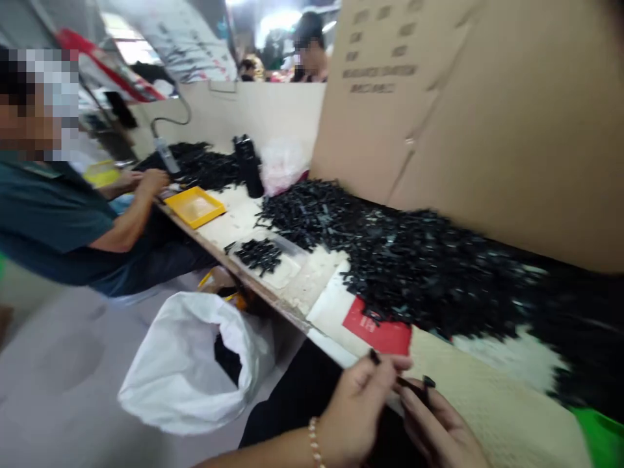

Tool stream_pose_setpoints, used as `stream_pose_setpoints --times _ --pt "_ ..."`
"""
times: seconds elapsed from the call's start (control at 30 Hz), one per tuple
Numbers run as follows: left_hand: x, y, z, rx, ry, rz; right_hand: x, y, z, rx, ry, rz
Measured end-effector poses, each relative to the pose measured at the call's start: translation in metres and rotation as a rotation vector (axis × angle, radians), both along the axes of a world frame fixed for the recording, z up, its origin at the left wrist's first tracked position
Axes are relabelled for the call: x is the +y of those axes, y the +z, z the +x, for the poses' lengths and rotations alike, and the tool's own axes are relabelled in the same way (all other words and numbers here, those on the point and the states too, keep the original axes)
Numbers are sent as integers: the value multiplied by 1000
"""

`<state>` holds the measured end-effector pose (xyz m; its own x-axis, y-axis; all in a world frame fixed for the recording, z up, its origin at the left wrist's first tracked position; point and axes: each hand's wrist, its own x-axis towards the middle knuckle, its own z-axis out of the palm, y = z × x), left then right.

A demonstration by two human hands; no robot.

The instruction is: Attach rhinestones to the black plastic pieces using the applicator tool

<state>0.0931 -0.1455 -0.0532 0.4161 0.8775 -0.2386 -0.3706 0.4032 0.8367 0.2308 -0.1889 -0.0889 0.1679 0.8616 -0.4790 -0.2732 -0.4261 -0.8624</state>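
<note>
My left hand (pixel 358 406), a bead bracelet on its wrist, is pinched closed on a small black plastic part (pixel 374 356) at the near edge of the table. My right hand (pixel 439 426) is beside it, fingers closed round another thin black part (pixel 414 387). The two hands almost touch. A big heap of the same black parts (pixel 414 266) lies on the table just beyond them, partly over a red card (pixel 380 333).
A cardboard sheet (pixel 463 110) stands behind the heap. A clear tray of black parts (pixel 266 257), a yellow tray (pixel 195 207) and a black bottle (pixel 248 166) sit further left. A co-worker (pixel 63 221) sits at the table's left end. A white bag (pixel 190 364) stands on the floor.
</note>
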Motion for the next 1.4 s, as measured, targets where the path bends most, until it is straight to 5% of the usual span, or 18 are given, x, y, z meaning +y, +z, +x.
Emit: stream_pose_setpoints --times 0.1,0.4,0.53,0.73,0.97,1.13,1.4 --pt "2 -5 -1 -6 14 -224 4 10 5 -124 23 159" --pt "3 -2 -5 -23 -111 -338 8 18 5 -129 17 302" --pt "3 -3 -4 55 -268 -277 13 21 8 -187 70 363" --pt "9 1 -3 163 -228 -234 2 19 22 -285 -52 402" --pt "10 6 2 156 -326 -223 -13 31 26 -509 -99 705" --pt "7 14 3 148 -379 -184 -17 32 24 -729 123 885" --pt "8 9 4 187 -307 -214 -17 21 25 -752 309 849"
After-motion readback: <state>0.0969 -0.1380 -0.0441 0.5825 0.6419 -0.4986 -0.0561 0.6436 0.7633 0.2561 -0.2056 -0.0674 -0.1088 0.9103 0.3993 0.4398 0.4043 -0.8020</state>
